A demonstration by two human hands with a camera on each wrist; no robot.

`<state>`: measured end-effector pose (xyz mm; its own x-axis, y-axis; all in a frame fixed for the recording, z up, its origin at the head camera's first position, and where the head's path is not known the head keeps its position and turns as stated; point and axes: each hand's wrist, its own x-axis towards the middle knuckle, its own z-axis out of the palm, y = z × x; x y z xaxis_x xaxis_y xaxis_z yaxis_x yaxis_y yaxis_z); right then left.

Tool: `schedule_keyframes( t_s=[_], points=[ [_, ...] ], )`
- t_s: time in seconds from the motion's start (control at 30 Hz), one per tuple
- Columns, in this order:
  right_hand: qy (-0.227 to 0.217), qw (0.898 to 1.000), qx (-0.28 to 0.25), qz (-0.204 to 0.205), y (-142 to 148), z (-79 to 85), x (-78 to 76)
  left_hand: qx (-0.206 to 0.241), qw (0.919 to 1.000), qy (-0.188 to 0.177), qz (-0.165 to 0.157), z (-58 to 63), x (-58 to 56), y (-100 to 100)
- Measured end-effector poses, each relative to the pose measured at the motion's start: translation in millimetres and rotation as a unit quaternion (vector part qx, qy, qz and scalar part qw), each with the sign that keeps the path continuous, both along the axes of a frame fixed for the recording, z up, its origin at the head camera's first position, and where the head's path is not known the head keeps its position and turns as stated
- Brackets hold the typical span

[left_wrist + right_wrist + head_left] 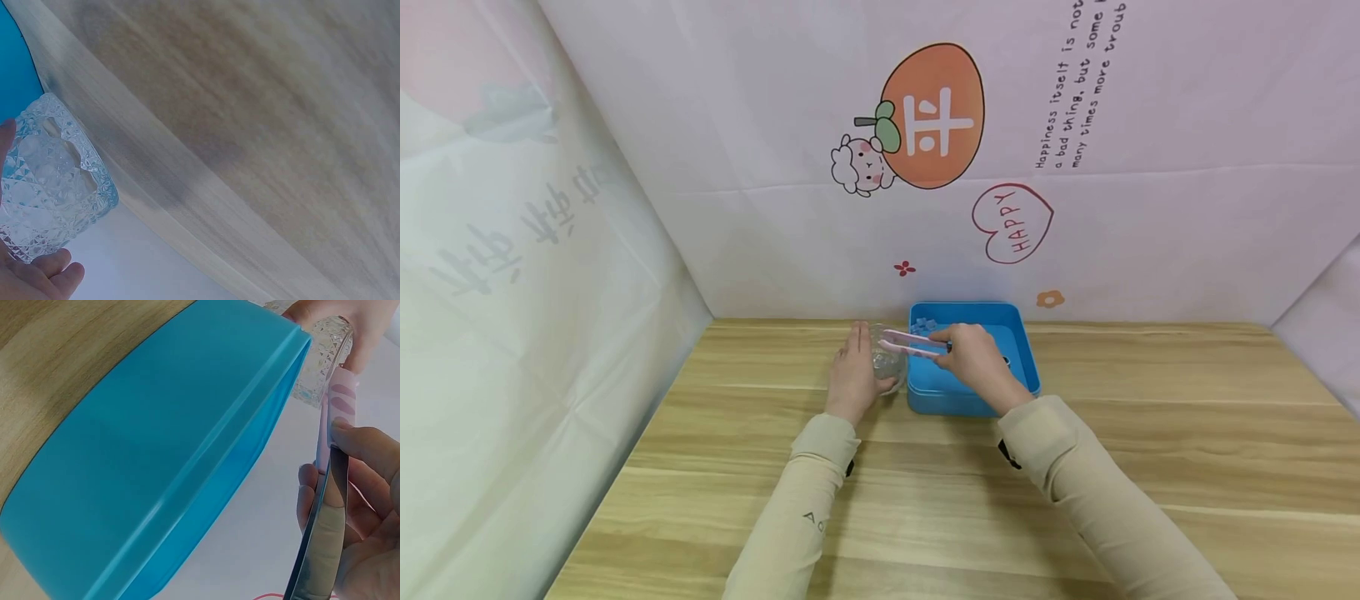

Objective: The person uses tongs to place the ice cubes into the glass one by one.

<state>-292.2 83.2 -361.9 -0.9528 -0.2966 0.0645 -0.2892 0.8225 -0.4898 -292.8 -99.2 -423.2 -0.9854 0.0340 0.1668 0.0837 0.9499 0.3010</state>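
Note:
A clear cut-glass bowl (889, 372) stands on the table beside the left wall of a blue box (951, 403). My left hand (852, 375) grips the bowl from its left, thumb at the near side. Clear shiny lumps seem to show within the glass bowl (59, 169) in the left wrist view. My right hand (973, 354) is above the blue box and holds tongs (917, 352) with pink ends and metal handles. The pink ends point left, over the bowl; whether they pinch anything cannot be made out.
Several translucent blue pieces (922, 326) lie in the box's far left corner. A small dark item (1007, 361) shows inside near its right wall. Behind the wooden table (760, 475) hangs a printed white cloth (775, 167), close to the box.

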Motion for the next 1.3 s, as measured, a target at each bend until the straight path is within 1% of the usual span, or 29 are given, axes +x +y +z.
schedule_keyframes(
  t_s=[0.27, 0.4, 0.6, 0.9, 1.0, 1.2, 1.3],
  points=[
    [-0.007, 1.000, 0.002, -0.003, 0, 0.5, -0.3, -0.002, 1.0000, 0.002, -0.002, 0.1, 0.0, 0],
    [-0.001, 1.000, 0.004, -0.001, 1, -0.6, -0.7, -0.002, 1.0000, 0.002, -0.001, 0.4, 0.4, 0],
    [0.008, 1.000, -0.003, 0.002, 1, -2.5, -1.7, -0.003, 1.0000, -0.001, 0.001, 0.7, -0.4, 1],
    [0.004, 1.000, -0.020, -0.005, 1, -2.1, -1.6, -0.006, 1.0000, -0.003, 0.002, 0.3, -0.6, 1],
    [0.009, 0.999, -0.034, -0.014, 2, -0.7, -2.7, -0.009, 1.0000, 0.001, 0.002, 0.3, -0.3, 0],
    [0.023, 0.997, -0.058, -0.052, 8, 0.4, -7.7, -0.011, 0.9999, 0.005, 0.002, 0.7, 0.0, 1],
    [0.034, 0.995, -0.056, -0.069, 14, -2.4, -11.1, -0.013, 0.9999, 0.002, 0.003, 0.5, -0.4, 1]
  ],
)
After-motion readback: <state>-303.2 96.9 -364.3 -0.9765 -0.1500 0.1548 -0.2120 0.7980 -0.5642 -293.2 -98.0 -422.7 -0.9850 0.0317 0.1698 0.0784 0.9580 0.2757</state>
